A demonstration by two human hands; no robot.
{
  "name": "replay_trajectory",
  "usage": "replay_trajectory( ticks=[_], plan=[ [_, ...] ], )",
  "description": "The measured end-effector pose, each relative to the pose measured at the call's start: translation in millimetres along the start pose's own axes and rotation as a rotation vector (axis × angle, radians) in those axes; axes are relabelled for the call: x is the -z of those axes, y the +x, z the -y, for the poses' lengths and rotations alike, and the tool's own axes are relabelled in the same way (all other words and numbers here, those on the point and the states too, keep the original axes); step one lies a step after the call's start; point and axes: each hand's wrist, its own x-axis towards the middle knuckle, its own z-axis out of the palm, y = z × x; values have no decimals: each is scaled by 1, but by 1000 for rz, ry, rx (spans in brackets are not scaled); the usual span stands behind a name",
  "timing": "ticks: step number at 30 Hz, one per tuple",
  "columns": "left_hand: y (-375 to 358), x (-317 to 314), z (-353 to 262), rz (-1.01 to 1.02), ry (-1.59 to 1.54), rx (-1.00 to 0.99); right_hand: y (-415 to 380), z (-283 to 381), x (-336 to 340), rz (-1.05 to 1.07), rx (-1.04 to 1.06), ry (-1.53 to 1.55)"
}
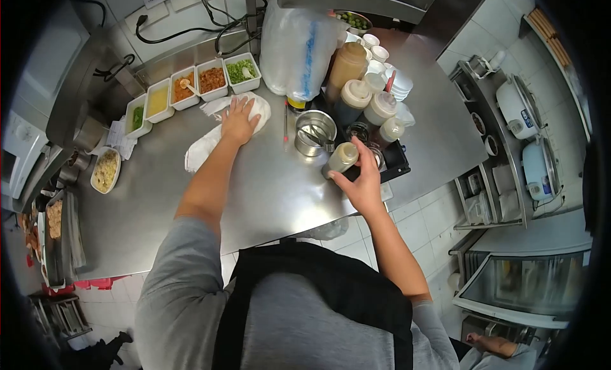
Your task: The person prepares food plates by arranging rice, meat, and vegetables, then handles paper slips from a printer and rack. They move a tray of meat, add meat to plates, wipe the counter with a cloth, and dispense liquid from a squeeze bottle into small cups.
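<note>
My left hand [238, 123] lies over a folded white cloth [207, 147] on the steel counter, its fingers spread on the fabric. My right hand [363, 179] has thumb and fingers around a small bottle [342, 159] with a pale top, at the front edge of a black caddy [400, 165]. Whether the bottle touches the counter cannot be made out. Left of it stands a round metal container [314, 133] with a utensil inside. A thin red-tipped stick [286, 131] lies between the cloth and that container.
White tubs of chopped food [212, 79] line the back of the steel counter [273, 192]. Several squeeze bottles [355, 97], a plastic-wrapped bundle [296, 52] and stacked white cups [380, 54] stand at the back right. A white dish [105, 170] sits left. Another person's arm [493, 344] shows lower right.
</note>
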Motion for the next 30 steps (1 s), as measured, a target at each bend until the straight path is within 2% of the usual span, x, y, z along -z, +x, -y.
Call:
replay_trajectory(
  ticks=[2, 4, 8, 11, 14, 17, 20, 23, 26, 29, 30],
  plan=[
    [-26, 7, -9, 19, -68, -46, 7, -8, -7, -27, 119, -73],
    [-67, 18, -26, 30, -111, -85, 9, -13, -11, -14, 119, -20],
    [-169, 30, -49, 35, -99, -125, 3, -14, -5, 78, 278, 97],
    [-233, 48, -88, 78, -86, -127, -1, 10, 43, 95, 256, 256],
    [-270, -18, -96, 38, -251, -304, 6, -2, 101, 45, 287, 332],
    [-259, -24, -164, 288, -507, -303, 21, -31, 142, -24, 263, 309],
    [-223, 17, -207, 106, -920, -51, 38, -68, 149, -12, 273, 336],
    [-200, 76, -213, -138, -780, -8, 48, -90, 142, 11, 287, 301],
    [-194, 106, -192, -410, -515, 49, 48, -100, 134, 34, 346, 181],
    [-190, 93, -190, -619, -703, 349, 43, -114, 121, 63, 397, 137],
    [-187, 81, -189, -613, -678, 364, 40, -119, 118, 55, 406, 127]
  ],
)
